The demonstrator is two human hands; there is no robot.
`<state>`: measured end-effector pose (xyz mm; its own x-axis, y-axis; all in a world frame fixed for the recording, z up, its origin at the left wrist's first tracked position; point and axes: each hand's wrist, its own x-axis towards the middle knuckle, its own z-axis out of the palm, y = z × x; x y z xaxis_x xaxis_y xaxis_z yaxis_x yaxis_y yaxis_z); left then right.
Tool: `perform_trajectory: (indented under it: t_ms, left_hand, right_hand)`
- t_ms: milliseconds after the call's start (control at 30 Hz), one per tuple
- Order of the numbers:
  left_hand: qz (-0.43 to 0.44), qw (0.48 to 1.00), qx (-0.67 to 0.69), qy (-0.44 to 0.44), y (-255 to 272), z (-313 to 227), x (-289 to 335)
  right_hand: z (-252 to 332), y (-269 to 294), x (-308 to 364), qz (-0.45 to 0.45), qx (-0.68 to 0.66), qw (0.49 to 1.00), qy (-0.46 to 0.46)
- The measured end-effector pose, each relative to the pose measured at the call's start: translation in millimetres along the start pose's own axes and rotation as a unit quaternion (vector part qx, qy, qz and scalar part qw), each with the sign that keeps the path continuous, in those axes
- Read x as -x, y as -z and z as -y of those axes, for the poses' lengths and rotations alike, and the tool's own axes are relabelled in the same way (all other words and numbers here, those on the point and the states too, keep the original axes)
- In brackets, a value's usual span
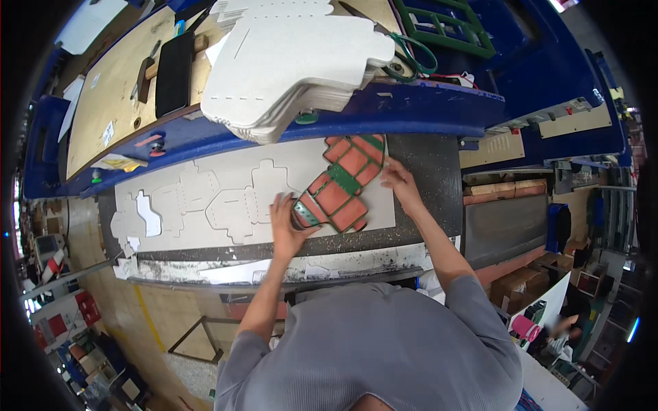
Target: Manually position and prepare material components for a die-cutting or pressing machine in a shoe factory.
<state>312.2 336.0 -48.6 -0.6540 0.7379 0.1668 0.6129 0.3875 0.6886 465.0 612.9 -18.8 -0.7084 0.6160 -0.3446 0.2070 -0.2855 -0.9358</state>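
A cutting die [345,179], with a green frame and reddish foam pads, lies at a slant over the right part of a pale grey sheet [288,152]. Around the die's lower left end my left hand [288,225] is closed, thumb on the near side and fingers on the far side. At its upper right edge, my right hand [401,183] has bent fingers against the rim; the exact contact is hard to make out. Left of the die, the sheet carries several cut outlines [248,198] with slits, and a white gap-like shape [147,212].
Beyond the sheet runs a blue machine beam [411,113]. On it rest a stack of cut pale pieces [295,61], green-handled scissors [415,58], a hammer [145,74], a black flat panel [175,72] and another green die [445,24]. White scraps [240,272] line the near ledge.
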Motion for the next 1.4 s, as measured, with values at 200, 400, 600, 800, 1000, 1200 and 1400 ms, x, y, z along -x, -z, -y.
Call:
perform_trajectory:
  t_ms: [200, 400, 600, 800, 1000, 1200, 1400]
  left_hand:
    - [-0.073, 0.995, -0.040, 0.047, -23, -21, 20]
    - [-0.077, 0.997, -0.024, 0.001, -27, -3, 26]
    - [-0.091, 0.995, -0.033, -0.017, -26, 2, 24]
    - [-0.099, 0.994, -0.032, -0.018, -26, 4, 26]
    - [-0.083, 0.996, -0.034, 0.001, -19, 0, 28]
    - [-0.099, 0.995, 0.029, -0.006, -19, -1, 30]
    - [-0.099, 0.993, -0.040, -0.054, -28, 0, 25]
  right_hand:
    - [-62, -6, 31, -0.014, 0.289, 0.949, 0.125]
    - [-67, -16, 57, -0.032, 0.269, 0.950, 0.154]
    - [-67, -22, 51, -0.065, 0.265, 0.944, 0.187]
    - [-74, -25, 54, -0.090, 0.276, 0.938, 0.189]
    - [-73, -26, 59, -0.067, 0.226, 0.958, 0.163]
    - [-61, -7, 35, -0.135, 0.319, 0.924, 0.161]
    - [-38, -35, -9, -0.155, 0.379, 0.907, 0.100]
